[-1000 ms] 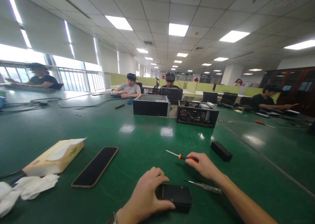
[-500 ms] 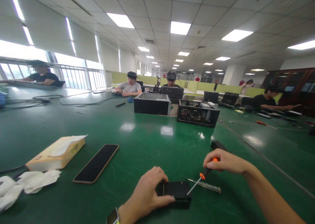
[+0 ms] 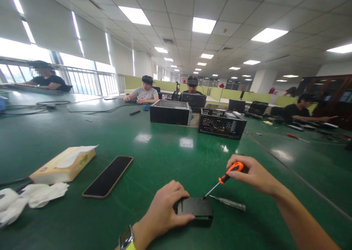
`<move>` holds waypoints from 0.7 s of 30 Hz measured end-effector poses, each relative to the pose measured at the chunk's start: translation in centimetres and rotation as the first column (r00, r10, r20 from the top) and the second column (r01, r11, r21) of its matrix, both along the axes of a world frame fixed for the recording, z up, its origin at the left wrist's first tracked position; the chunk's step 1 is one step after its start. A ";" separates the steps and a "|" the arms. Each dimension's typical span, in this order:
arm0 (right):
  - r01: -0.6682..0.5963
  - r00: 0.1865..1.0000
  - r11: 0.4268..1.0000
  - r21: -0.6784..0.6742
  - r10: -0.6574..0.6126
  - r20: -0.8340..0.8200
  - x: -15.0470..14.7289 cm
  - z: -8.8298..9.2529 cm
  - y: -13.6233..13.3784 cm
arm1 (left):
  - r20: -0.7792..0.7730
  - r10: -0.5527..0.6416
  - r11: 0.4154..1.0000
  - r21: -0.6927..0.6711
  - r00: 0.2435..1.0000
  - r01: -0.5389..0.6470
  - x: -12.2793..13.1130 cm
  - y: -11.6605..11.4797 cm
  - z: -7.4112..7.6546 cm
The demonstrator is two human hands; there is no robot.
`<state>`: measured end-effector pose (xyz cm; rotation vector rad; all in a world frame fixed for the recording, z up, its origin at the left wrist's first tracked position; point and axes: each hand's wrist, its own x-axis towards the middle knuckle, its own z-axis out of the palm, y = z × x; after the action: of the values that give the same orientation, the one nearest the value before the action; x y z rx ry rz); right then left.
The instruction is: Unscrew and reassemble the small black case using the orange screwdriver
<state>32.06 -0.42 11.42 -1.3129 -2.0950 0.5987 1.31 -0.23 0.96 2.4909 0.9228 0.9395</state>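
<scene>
My left hand (image 3: 169,206) grips a small black rectangular box (image 3: 195,206) by its left end, thumb along the near side and fingers on the far side. Wrapped in the fingers of my right hand (image 3: 249,173) is an orange and black screwdriver (image 3: 232,172). It slants down to the left, and its tip meets the far edge of the box, near the right corner. Whether a screw sits under the tip is too small to tell. A second, slim screwdriver with a clear handle (image 3: 229,203) lies on the table just right of the box.
On the green table, a phone (image 3: 108,177) and a tissue pack (image 3: 64,165) with crumpled tissues (image 3: 45,195) lie to the left. Two computer cases (image 3: 170,113) (image 3: 222,124) stand ahead. Another orange screwdriver (image 3: 293,136) lies far right. Several people sit around the table.
The screwdriver tip has gone from the box's near right area to its far edge, and more of the orange handle shows. A black piece beyond my right hand is no longer visible.
</scene>
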 end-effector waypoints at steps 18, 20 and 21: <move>-0.016 0.999 1.000 0.006 0.016 0.040 -0.1 -0.1 0.0 | -0.050 -0.007 1.000 -0.011 0.999 0.006 0.0 -0.2 0.4; -0.024 0.999 1.000 0.004 0.024 0.047 -0.2 -0.1 0.0 | -0.061 -0.006 1.000 -0.014 0.998 0.005 0.0 -0.2 0.4; -0.024 0.999 1.000 0.003 0.024 0.049 -0.3 -0.1 0.0 | -0.066 -0.006 1.000 -0.013 0.998 0.005 0.0 -0.2 0.5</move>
<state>31.78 -0.45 11.33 -1.3142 -2.1531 0.5788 1.30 -0.45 1.42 2.5263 0.9384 0.8520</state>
